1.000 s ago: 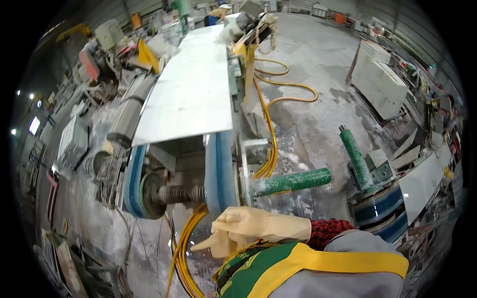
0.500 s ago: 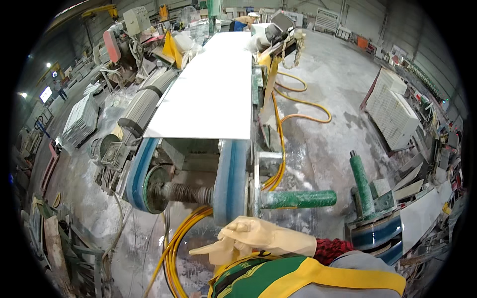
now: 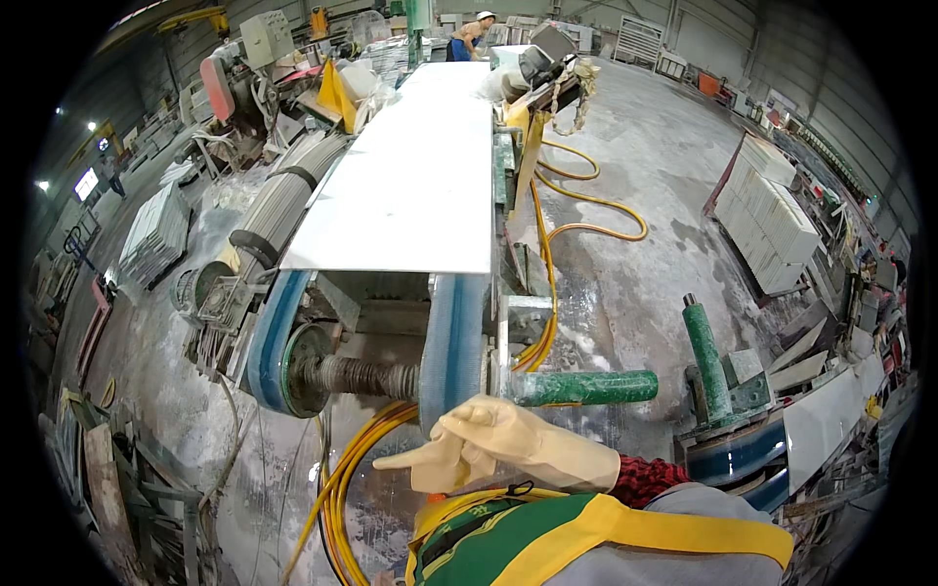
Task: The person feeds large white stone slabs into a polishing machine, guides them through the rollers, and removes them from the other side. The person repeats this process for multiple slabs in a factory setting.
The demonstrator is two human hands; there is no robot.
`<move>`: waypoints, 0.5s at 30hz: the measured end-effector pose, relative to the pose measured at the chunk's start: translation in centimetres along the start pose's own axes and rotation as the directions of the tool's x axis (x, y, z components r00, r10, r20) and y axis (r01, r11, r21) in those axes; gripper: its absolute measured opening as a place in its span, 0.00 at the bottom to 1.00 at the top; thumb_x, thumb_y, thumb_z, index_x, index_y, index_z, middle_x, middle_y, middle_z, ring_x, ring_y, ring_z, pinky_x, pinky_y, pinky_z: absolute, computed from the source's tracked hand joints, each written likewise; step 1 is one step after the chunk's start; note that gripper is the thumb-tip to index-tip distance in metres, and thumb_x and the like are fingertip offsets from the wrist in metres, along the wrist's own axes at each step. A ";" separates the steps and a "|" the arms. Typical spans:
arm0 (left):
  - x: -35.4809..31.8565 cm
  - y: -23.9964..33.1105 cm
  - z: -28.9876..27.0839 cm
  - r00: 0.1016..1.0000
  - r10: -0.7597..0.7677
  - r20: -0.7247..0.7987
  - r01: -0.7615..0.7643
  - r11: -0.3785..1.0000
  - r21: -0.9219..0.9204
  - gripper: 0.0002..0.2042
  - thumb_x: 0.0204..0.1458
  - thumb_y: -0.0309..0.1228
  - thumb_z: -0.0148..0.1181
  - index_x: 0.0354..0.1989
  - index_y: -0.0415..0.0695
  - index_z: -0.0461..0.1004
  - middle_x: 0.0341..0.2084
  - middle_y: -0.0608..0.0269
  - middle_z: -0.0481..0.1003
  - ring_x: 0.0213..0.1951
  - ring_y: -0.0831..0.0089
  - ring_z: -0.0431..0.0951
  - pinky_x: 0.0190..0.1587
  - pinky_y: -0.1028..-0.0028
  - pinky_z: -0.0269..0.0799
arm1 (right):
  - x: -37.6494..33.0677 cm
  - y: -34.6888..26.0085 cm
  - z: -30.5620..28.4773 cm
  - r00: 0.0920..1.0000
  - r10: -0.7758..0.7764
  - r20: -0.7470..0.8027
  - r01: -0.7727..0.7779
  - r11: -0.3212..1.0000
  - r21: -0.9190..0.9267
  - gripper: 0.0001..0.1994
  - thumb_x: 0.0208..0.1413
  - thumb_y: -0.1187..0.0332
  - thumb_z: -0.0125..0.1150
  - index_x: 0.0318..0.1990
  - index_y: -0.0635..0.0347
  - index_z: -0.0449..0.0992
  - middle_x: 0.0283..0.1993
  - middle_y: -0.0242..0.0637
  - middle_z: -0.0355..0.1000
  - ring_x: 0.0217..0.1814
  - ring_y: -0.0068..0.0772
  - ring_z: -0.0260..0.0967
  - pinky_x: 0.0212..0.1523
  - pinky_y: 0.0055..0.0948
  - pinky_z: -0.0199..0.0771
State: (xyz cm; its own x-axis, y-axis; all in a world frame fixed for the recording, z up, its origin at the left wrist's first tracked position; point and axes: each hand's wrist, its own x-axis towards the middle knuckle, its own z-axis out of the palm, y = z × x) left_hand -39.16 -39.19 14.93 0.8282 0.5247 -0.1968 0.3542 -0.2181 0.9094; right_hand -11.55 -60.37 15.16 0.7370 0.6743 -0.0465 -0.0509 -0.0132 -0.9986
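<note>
Right hand [image 3: 498,444] in a pale rubber glove is up in front of the chest, reaching across to the person's left, fingers loosely curled with the forefinger and thumb poking out, and it's got hold of nothing. The left hand, I can't see at all from here. Just past the glove is the near end of the slab machine: a blue conveyor belt [image 3: 451,342] wraps down over a ribbed roller shaft [image 3: 366,376], with a second blue belt [image 3: 272,337] further left. The glove hangs close to that nearer belt, not touching it. Lying on top of the belts is a long white stone slab [image 3: 410,186], flat, running away from the person. A green roller [image 3: 584,388] sticks out sideways to the right of the belt, and another green roller [image 3: 705,359] stands upright beyond it. Yellow hoses [image 3: 342,479] loop down under the machine and across the wet concrete floor [image 3: 625,293]. Stacked white slabs [image 3: 772,220] sit off right.
</note>
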 end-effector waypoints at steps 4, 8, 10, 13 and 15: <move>1.4 4.1 -4.4 0.830 0.487 -0.273 -0.480 0.872 0.096 0.17 0.74 0.37 0.47 0.59 0.38 0.74 0.50 0.57 0.78 0.50 0.63 0.82 0.52 0.64 0.80 | 1.7 0.4 -0.2 0.999 -0.035 -0.033 0.044 0.943 0.331 0.10 0.73 0.69 0.61 0.44 0.70 0.82 0.48 0.45 0.85 0.48 0.31 0.82 0.50 0.30 0.84; 2.5 9.1 -11.9 0.130 0.762 -0.634 -0.857 0.409 0.315 0.18 0.75 0.38 0.47 0.60 0.37 0.74 0.50 0.57 0.78 0.50 0.63 0.82 0.52 0.64 0.80 | 2.5 -1.2 -1.2 0.976 -0.110 -0.187 0.176 0.905 0.387 0.10 0.74 0.71 0.59 0.43 0.69 0.82 0.45 0.46 0.85 0.45 0.32 0.83 0.48 0.30 0.85; 4.5 9.3 -13.0 0.110 0.695 -0.711 -0.869 0.414 0.270 0.18 0.75 0.38 0.47 0.60 0.37 0.73 0.50 0.56 0.78 0.50 0.63 0.82 0.52 0.64 0.80 | 2.4 -1.9 -1.4 0.954 -0.124 -0.271 0.210 0.926 0.314 0.11 0.75 0.70 0.58 0.43 0.68 0.83 0.43 0.45 0.85 0.43 0.31 0.82 0.47 0.30 0.84; 9.6 6.1 -8.4 0.821 0.336 -0.462 -0.528 0.753 -0.392 0.19 0.75 0.38 0.50 0.65 0.38 0.72 0.51 0.57 0.79 0.54 0.64 0.80 0.58 0.64 0.78 | 2.6 -2.9 -1.5 0.936 -0.142 -0.321 0.249 0.913 0.323 0.11 0.75 0.71 0.57 0.43 0.68 0.83 0.42 0.44 0.84 0.41 0.31 0.81 0.46 0.30 0.84; 12.6 0.0 -4.9 0.969 0.074 -0.234 -0.174 0.881 -0.440 0.18 0.74 0.32 0.55 0.66 0.37 0.72 0.51 0.57 0.79 0.53 0.67 0.81 0.59 0.65 0.79 | 2.7 -3.5 -1.2 0.941 -0.124 -0.314 0.235 0.909 0.343 0.11 0.77 0.69 0.55 0.42 0.64 0.81 0.43 0.44 0.83 0.42 0.29 0.81 0.46 0.28 0.82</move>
State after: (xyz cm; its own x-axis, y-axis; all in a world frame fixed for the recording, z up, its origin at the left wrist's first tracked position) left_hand -30.88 -28.54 14.27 0.7276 0.6850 -0.0374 -0.0228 0.0786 0.9966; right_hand -8.59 -59.37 18.48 0.9115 0.4048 0.0728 -0.1048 0.3997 -0.9106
